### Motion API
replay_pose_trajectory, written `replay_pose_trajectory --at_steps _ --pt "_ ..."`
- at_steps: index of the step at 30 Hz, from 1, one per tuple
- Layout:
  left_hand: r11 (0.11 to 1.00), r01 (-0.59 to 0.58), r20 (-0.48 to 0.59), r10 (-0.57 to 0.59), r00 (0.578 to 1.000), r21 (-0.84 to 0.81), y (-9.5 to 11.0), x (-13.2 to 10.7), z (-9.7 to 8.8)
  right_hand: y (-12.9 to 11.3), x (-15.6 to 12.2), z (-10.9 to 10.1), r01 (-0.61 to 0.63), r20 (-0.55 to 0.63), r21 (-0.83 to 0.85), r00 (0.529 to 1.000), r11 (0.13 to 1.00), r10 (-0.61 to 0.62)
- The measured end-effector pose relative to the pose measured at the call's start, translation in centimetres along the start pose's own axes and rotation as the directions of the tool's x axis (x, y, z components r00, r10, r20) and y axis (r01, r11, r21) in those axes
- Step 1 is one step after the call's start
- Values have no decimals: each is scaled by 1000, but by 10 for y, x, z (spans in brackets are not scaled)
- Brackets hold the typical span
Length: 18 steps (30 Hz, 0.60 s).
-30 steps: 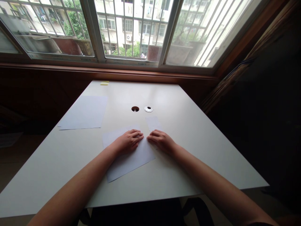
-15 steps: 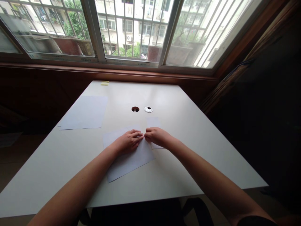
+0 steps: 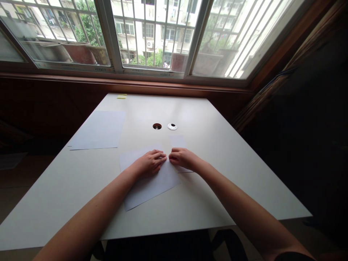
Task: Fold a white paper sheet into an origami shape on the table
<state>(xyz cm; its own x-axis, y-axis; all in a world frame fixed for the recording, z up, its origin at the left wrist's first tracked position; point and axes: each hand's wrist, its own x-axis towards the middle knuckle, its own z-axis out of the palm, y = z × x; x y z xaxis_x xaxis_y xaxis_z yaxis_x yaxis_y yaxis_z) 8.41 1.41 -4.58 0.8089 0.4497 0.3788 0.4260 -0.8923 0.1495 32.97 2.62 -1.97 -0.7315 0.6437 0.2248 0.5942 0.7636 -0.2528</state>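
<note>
Sheet (image 3: 153, 191): plain white, lying flat and askew on the table (image 3: 231, 181), its middle covered by the left hand.
Left hand (image 3: 151, 162): laid flat on the sheet, fingers extended, close together.
Right hand (image 3: 182, 158): fingers curled, near the sheet's right edge; grip cannot be told.
Paper strip (image 3: 177, 140): white, partly hidden by right hand.
Beyond: round hole (image 3: 157, 126), ring-shaped cover (image 3: 172, 126).
Far left: larger sheet (image 3: 98, 130), yellow notes (image 3: 122, 96).

Strong daylight thru window (image 3: 152, 36) (some glare), far rt. v. dark.
</note>
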Motion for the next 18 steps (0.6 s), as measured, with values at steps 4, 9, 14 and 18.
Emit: replay_pose_trajectory --at_steps 4,9,14,18 --pt "1000 5 1 -5 1000 0 0 0 0 0 -7 0 -74 -73 130 994 989 84" --pt "998 57 -31 -58 998 -30 2 2 -4 -3 -10 -1 -159 -73 231 981 960 180" --pt "956 290 -222 -294 930 -51 -5 1 -6 -6 -9 -3 -253 -6 343 962 904 271" --pt "837 547 -309 -528 791 -30 -13 -4 -5 -10 -6 -3 -322 41 379 942 868 332"
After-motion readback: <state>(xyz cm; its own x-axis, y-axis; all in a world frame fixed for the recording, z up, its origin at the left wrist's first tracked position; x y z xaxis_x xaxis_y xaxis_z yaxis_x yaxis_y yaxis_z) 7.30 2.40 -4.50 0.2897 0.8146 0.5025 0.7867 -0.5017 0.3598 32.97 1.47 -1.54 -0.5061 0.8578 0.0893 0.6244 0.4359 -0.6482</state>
